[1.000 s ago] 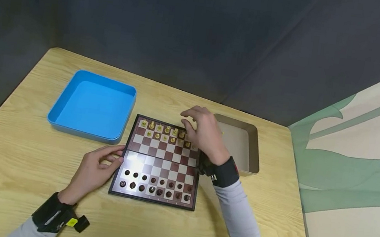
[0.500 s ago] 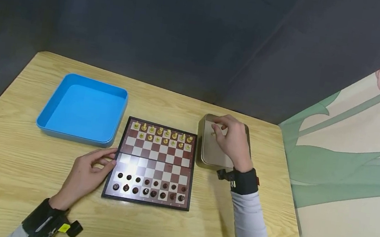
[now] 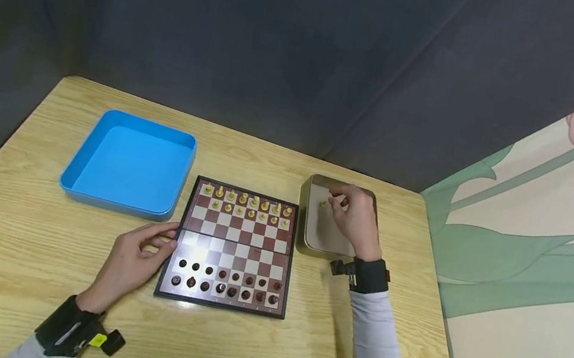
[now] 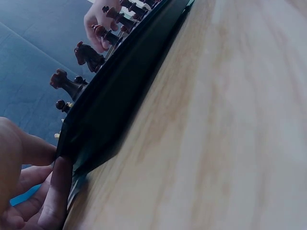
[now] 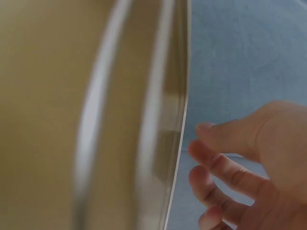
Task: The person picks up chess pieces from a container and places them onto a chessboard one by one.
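A chessboard [image 3: 237, 235] lies on the table with gold pieces [image 3: 254, 201] in two rows at its far side and dark pieces [image 3: 232, 292] in two rows at its near side. My left hand [image 3: 128, 264] pinches the board's left edge between thumb and fingers, as the left wrist view shows close up. Over the metal tin [image 3: 329, 251] on the right is my right hand [image 3: 358, 219]. Its thumb and fingers are loosely bent and apart, with nothing between them. One gold chess piece [image 3: 323, 203] sits in the tin, just left of the fingertips.
A blue tray [image 3: 129, 168] stands at the back left, beyond my left hand. Dark fabric [image 3: 260, 50] rises behind the table's [image 3: 389, 311] far edge. The tin stands close to the board's right edge.
My right hand has moved right from the far right corner of the board to over the tin, then slightly back from the gold piece. The left hand stays at the board's edge.
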`<state>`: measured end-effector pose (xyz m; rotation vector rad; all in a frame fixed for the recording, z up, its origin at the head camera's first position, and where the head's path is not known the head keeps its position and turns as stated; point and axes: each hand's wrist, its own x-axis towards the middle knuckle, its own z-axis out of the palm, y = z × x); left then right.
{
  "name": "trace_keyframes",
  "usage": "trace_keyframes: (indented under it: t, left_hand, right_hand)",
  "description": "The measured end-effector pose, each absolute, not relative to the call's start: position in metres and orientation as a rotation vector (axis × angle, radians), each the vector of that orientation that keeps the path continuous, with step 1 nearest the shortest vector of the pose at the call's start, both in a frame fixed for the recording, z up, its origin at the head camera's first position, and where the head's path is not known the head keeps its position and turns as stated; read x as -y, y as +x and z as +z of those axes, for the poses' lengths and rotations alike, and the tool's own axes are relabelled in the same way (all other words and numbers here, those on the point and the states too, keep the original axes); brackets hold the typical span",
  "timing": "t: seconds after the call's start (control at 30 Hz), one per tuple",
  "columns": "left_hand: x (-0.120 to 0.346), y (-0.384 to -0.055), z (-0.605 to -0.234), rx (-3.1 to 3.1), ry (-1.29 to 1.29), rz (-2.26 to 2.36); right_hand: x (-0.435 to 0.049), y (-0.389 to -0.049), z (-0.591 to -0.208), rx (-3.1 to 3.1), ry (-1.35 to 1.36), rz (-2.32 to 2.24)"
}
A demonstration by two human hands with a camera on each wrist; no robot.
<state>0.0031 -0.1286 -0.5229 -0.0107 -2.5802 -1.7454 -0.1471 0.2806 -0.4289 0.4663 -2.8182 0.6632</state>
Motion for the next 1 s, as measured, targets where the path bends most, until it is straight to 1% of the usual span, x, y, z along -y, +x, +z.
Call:
trace_keyframes:
  t: [0.47, 0.8, 1.0]
  left_hand:
    - [0.128, 0.004, -0.523, 2.584, -0.010, -1.744]
    - [0.129, 0.004, -0.524, 2.586, -0.009, -1.756]
    - [0.129, 0.003, -0.524, 2.583, -0.007, -1.763]
  right_hand:
    - [-0.286, -0.152, -0.449, 3.013, 0.330, 0.659]
    - [-0.284, -0.158, -0.459, 3.031, 0.472, 0.472]
    - [-0.282, -0.159, -0.462, 3.001, 0.434, 0.452]
